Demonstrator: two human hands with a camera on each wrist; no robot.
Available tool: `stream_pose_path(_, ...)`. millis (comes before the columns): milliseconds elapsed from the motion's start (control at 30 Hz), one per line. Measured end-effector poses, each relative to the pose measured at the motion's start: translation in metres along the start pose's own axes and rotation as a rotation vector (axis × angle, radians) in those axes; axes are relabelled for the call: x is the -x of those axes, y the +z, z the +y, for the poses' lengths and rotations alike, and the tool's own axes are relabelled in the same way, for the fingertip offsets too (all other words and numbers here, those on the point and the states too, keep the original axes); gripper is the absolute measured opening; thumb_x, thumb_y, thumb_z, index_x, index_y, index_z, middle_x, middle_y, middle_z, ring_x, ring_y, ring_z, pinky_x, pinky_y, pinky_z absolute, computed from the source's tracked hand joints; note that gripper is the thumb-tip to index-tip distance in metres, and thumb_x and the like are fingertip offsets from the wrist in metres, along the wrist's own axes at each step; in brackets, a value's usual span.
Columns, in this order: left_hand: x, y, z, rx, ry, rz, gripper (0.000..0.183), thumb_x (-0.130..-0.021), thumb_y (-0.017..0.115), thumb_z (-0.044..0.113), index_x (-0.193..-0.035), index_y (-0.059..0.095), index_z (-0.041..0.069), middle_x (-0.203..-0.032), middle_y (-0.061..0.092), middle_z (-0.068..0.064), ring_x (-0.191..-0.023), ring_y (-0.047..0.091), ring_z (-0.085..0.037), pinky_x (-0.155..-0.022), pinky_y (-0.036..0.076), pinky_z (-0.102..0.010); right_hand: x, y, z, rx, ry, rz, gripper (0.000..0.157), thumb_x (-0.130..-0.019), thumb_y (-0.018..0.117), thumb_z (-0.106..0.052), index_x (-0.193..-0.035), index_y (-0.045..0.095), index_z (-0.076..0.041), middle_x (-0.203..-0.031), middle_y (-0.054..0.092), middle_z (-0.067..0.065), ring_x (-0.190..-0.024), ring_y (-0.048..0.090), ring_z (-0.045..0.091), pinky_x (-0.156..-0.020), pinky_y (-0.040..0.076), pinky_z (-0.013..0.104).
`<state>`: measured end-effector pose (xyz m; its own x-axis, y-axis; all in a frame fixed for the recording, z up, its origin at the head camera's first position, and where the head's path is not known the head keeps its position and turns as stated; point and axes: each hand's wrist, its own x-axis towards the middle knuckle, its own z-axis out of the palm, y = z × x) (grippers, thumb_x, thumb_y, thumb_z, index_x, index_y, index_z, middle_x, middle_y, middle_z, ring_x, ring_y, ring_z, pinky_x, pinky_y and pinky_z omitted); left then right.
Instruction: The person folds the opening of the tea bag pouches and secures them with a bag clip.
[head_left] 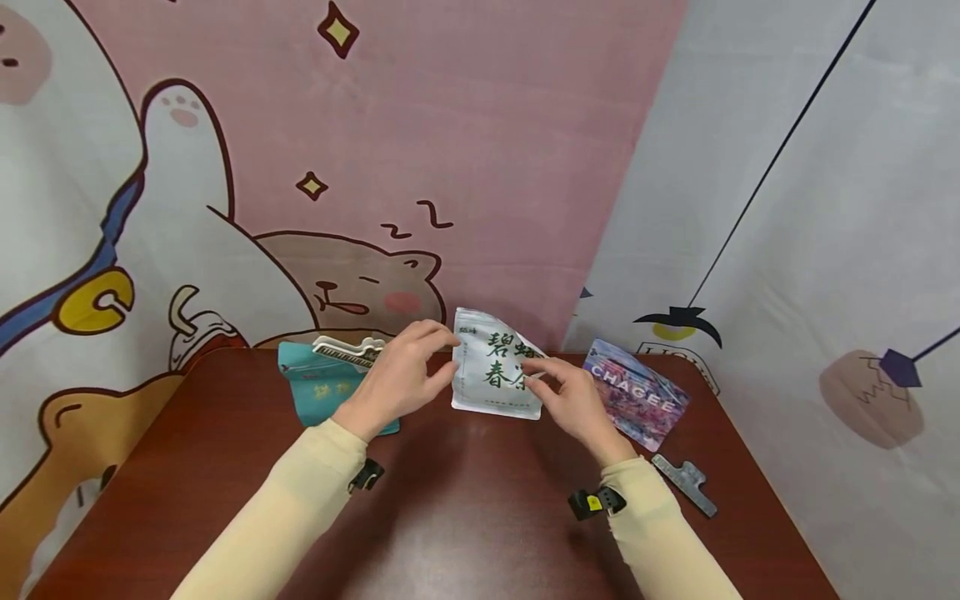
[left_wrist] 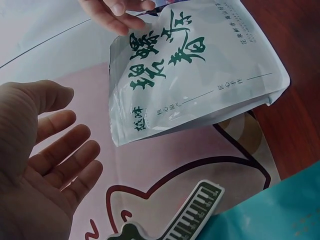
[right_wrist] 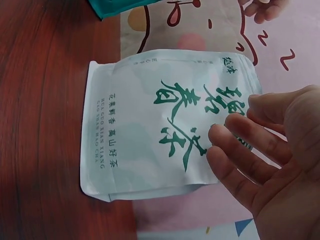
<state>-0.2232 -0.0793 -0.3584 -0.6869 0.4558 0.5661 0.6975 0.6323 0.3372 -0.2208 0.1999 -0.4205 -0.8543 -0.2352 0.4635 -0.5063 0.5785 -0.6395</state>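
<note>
A white tea pouch [head_left: 495,367] with green Chinese characters stands upright at the back of the table, its top right corner bent. Beside its left edge hovers my left hand [head_left: 408,367], fingers loosely spread; the left wrist view shows a gap between this hand and the pouch [left_wrist: 195,70]. My right hand [head_left: 573,404] is at the pouch's right side. Its relaxed fingertips overlap the printed front near the top edge in the right wrist view, where the pouch [right_wrist: 140,125] appears broad and full.
Left of the pouch sits a teal pouch [head_left: 318,400] with a piano-keyboard-patterned clip [head_left: 348,352] at its top. On the right are a colourful CHAGEE packet [head_left: 637,396] and a grey metal clip [head_left: 686,483] on the brown table [head_left: 450,517]. A cartoon-printed curtain [head_left: 487,125] hangs behind.
</note>
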Motion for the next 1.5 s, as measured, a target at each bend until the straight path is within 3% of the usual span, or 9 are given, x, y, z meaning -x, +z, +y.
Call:
stream_pose_path(300, -0.004, 0.009, -0.001, 0.005, -0.011, -0.002, 0.020, -0.092, 0.076, 0.015, -0.111, 0.074, 0.009, -0.115, 0.069, -0.005, -0.109, 0.063, -0.023, -0.092, 0.054, -0.041, 0.005, -0.011, 0.004, 0.011, 0.056, -0.005, 0.028, -0.095, 0.073, -0.003, -0.122, 0.074, -0.001, -0.114, 0.075, 0.014, -0.107, 0.070, 0.035, -0.089, 0.055, 0.055)
stream_pose_path(433, -0.006, 0.013, 0.000, 0.009, -0.020, -0.007, 0.022, -0.093, 0.075, 0.015, -0.114, 0.074, 0.008, -0.118, 0.069, -0.006, -0.113, 0.063, -0.024, -0.094, 0.053, -0.042, 0.006, -0.016, 0.006, 0.014, 0.058, -0.003, 0.027, -0.095, 0.072, -0.002, -0.122, 0.073, 0.000, -0.115, 0.074, 0.015, -0.107, 0.070, 0.036, -0.086, 0.056, 0.055)
stream_pose_path(633, -0.012, 0.019, 0.001, 0.019, -0.019, -0.009, 0.022, -0.094, 0.074, 0.016, -0.115, 0.074, 0.008, -0.117, 0.069, -0.004, -0.113, 0.063, -0.023, -0.095, 0.053, -0.041, 0.006, -0.020, 0.010, 0.047, 0.031, 0.024, 0.024, -0.096, 0.071, -0.003, -0.120, 0.074, 0.000, -0.114, 0.075, 0.014, -0.103, 0.071, 0.032, -0.081, 0.058, 0.049)
stream_pose_path(933, -0.022, 0.030, 0.004, 0.063, -0.008, -0.006, 0.022, -0.093, 0.073, 0.015, -0.115, 0.073, 0.009, -0.118, 0.070, -0.004, -0.117, 0.063, -0.024, -0.102, 0.050, -0.041, 0.002, -0.021, 0.014, 0.066, -0.020, 0.129, 0.020, -0.094, 0.073, -0.003, -0.114, 0.077, 0.000, -0.108, 0.076, 0.012, -0.099, 0.071, 0.030, -0.080, 0.056, 0.037)
stream_pose_path(1133, -0.027, 0.037, 0.003, 0.070, -0.001, 0.004, 0.024, -0.093, 0.073, 0.014, -0.115, 0.073, 0.005, -0.119, 0.070, -0.006, -0.116, 0.064, -0.026, -0.102, 0.049, -0.044, 0.001, -0.020, 0.017, 0.078, -0.014, 0.168, 0.018, -0.095, 0.073, -0.006, -0.112, 0.078, -0.003, -0.108, 0.076, 0.012, -0.098, 0.072, 0.029, -0.078, 0.056, 0.043)
stream_pose_path(1300, -0.032, 0.040, 0.004, 0.040, 0.015, 0.024, 0.024, -0.094, 0.071, 0.014, -0.115, 0.074, 0.004, -0.120, 0.071, -0.006, -0.119, 0.063, -0.026, -0.108, 0.044, -0.045, -0.001, -0.020, 0.021, 0.081, 0.034, 0.177, 0.018, -0.097, 0.072, -0.007, -0.113, 0.078, -0.003, -0.109, 0.076, 0.013, -0.098, 0.071, 0.031, -0.077, 0.056, 0.045)
stream_pose_path(1500, -0.038, 0.045, 0.004, 0.040, 0.019, 0.047, 0.023, -0.094, 0.071, 0.013, -0.114, 0.075, 0.004, -0.121, 0.070, -0.007, -0.117, 0.063, -0.026, -0.106, 0.044, -0.045, -0.004, -0.018, 0.027, 0.067, 0.072, 0.188, 0.017, -0.098, 0.070, -0.009, -0.113, 0.078, -0.004, -0.109, 0.075, 0.013, -0.098, 0.070, 0.032, -0.079, 0.054, 0.048)
